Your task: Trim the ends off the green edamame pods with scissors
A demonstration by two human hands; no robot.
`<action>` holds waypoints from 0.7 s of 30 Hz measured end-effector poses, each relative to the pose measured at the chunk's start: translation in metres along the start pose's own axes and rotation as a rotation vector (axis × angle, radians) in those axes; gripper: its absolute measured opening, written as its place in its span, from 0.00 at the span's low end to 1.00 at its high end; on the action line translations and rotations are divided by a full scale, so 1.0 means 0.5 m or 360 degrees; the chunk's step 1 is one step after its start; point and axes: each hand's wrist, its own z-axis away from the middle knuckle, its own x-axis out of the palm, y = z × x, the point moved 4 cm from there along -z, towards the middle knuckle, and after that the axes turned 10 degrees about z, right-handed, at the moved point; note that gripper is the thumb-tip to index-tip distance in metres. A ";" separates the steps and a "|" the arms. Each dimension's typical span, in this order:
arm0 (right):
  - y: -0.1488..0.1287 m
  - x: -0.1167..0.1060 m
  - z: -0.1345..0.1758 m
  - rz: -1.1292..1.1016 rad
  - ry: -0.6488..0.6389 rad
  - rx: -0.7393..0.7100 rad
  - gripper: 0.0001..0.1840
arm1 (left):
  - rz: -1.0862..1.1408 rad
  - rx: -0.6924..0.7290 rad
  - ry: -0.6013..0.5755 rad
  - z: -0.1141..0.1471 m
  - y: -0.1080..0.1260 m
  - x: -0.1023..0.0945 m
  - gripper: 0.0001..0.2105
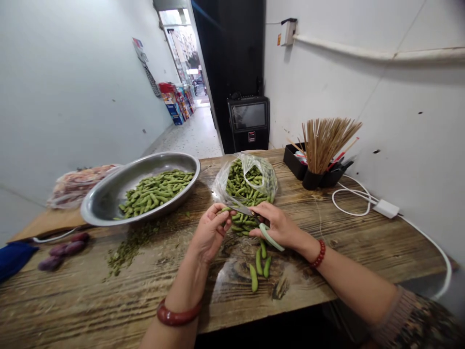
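Between thumb and fingers, my left hand [211, 230] pinches a green edamame pod [225, 210]. My right hand [272, 224] grips scissors with pale green handles [271, 237], their blades [240, 209] pointing left at the pod. Just beyond both hands, a clear plastic bag [220, 182] lies open, full of edamame pods [238, 182] that spill out toward me. A few loose pods [258, 261] rest on the table in front of my right hand. To the left stands a wide metal basin [105, 194] with many pods [158, 194] in it.
Small green trimmings [125, 249] lie below the basin. Purplish round items [69, 248] and a blue cloth [14, 259] are at the left. Behind the basin sits a plastic bag [80, 184]. A black organizer [312, 179] with wooden skewers [327, 140] and a white cable [425, 232] occupy the right.
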 end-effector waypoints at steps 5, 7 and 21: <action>-0.002 -0.002 -0.001 -0.0034 0.0005 -0.0058 0.31 | -0.0138 -0.0037 -0.0075 0.003 -0.012 0.008 0.12; -0.003 -0.008 -0.002 0.0002 0.0017 -0.0044 0.29 | -0.0310 -0.0015 -0.0104 0.004 -0.015 0.010 0.11; -0.015 -0.013 -0.004 0.0216 -0.0088 -0.0155 0.31 | -0.0839 0.0198 -0.0251 0.006 -0.017 0.025 0.06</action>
